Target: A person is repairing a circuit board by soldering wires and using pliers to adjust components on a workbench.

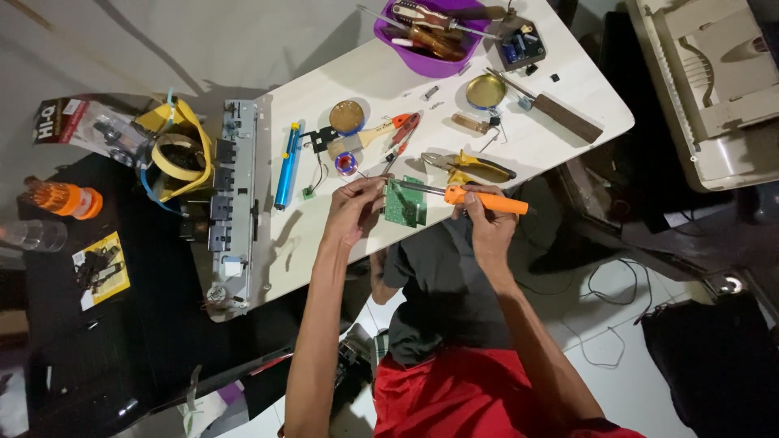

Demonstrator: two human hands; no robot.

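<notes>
My left hand (355, 207) pinches the left edge of a small green circuit board (403, 204) lying near the front edge of the white table (381, 81). My right hand (485, 217) grips an orange-handled soldering iron (484, 199). Its metal tip points left and rests on the top of the board. Yellow-handled pliers (475, 166) lie just behind the iron. A small spool of solder wire (346, 165) sits behind my left hand.
A blue desoldering pump (286, 166), a round brass tin (347, 116), red-handled cutters (401, 130) and a purple bowl of screwdrivers (430, 36) sit on the table. A grey metal chassis (231, 203) lies at the left edge. An orange-capped bottle (65, 199) stands far left.
</notes>
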